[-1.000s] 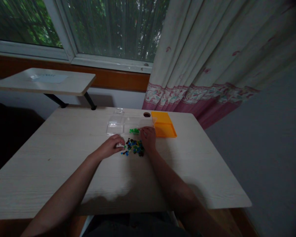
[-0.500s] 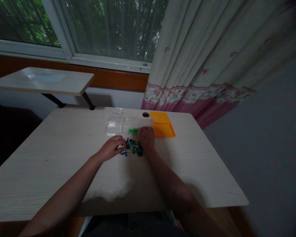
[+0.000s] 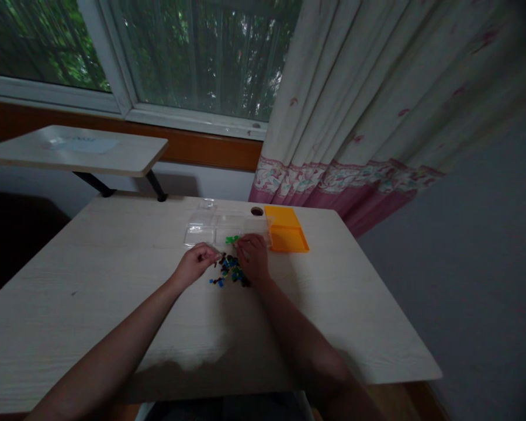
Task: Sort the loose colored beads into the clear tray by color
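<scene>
A small heap of blue, black, green and yellow plastic pieces lies on the table between my hands. My left hand is at the heap's left edge, thumb and forefinger pinched together. Whatever sits between those fingertips is too small to name. My right hand reaches over the heap's right side, its fingers bent and closed near the front edge of a clear compartment tray. Bright green pieces lie in a front compartment, just left of the right fingertips. The right hand hides part of the tray and heap.
An orange open case lies right of the clear tray. Behind them is a round cable hole in the wooden table. A raised shelf stands at the back left. A curtain hangs behind.
My left hand has lifted slightly off the heap, and its fingers have closed to a pinch. My right hand has shifted a little left over the heap. The view has tilted slightly.
</scene>
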`<state>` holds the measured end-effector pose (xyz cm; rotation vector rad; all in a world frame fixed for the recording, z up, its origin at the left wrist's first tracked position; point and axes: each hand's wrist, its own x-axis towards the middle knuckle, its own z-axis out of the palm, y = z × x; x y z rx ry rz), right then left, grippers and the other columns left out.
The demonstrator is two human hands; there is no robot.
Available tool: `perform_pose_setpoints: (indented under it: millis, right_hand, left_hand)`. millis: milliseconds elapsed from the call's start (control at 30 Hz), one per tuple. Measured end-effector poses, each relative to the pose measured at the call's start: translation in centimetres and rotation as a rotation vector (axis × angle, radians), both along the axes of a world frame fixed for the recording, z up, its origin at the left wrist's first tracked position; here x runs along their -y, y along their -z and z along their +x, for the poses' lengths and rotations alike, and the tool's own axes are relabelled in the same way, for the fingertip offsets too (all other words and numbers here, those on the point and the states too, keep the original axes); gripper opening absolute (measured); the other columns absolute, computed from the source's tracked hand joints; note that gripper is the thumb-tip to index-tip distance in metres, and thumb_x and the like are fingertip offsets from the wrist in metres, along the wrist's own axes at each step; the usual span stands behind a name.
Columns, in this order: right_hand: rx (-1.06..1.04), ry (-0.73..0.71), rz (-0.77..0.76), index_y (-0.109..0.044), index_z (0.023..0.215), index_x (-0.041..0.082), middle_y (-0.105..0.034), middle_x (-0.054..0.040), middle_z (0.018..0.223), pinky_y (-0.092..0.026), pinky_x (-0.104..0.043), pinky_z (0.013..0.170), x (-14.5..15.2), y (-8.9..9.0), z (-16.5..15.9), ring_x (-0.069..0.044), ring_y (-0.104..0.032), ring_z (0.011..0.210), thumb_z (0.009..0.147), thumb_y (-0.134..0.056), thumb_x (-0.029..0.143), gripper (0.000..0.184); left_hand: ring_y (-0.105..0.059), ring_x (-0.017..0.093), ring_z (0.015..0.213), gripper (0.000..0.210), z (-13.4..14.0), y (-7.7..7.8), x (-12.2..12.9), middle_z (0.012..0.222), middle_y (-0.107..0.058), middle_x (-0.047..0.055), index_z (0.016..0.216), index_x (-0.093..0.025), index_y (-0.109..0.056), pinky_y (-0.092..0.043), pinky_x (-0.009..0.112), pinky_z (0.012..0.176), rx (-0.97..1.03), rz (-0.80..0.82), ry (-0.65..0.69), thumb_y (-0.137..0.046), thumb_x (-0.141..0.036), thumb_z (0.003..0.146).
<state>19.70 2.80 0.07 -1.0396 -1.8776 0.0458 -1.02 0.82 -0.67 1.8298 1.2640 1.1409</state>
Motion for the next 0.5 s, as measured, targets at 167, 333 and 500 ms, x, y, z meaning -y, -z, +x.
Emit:
perform_pose_setpoints:
  millis: [167,333,500]
  right_hand:
    - [0.148,-0.161,0.030,-0.070,0.106,0.023,-0.068,-0.0041,0.086,-0.041,-0.036,0.088,1.2,-0.1,-0.8,-0.019,-0.057,0.090,0.089,-0.060,0.031,0.021]
    - [0.273,-0.141,0.030,-0.070,0.112,0.025,-0.065,-0.0034,0.077,-0.039,-0.033,0.081,1.7,0.1,-1.2,-0.019,-0.055,0.084,0.090,-0.061,0.036,0.025]
    - [0.294,-0.121,0.055,-0.073,0.101,0.026,-0.065,-0.0029,0.074,-0.037,-0.032,0.078,1.4,0.3,-1.2,-0.018,-0.055,0.081,0.090,-0.063,0.035,0.018]
  left_hand:
    - [-0.048,0.012,0.063,0.035,0.2,0.2,-0.2,0.066,-0.051,0.000,0.064,-0.016,-0.060,-0.037,0.024,0.059,0.051,-0.015,-0.043,-0.061,-0.046,0.084]
    - [-0.048,0.012,0.064,0.035,0.2,0.3,-0.2,0.067,-0.051,0.000,0.063,-0.017,-0.060,-0.037,0.024,0.061,0.073,-0.014,-0.040,-0.060,-0.044,0.084]
    - [-0.050,0.013,0.066,0.034,0.1,0.1,-0.2,0.068,-0.053,0.001,0.063,-0.017,-0.060,-0.039,0.025,0.063,0.053,-0.016,0.000,-0.059,-0.042,0.085]
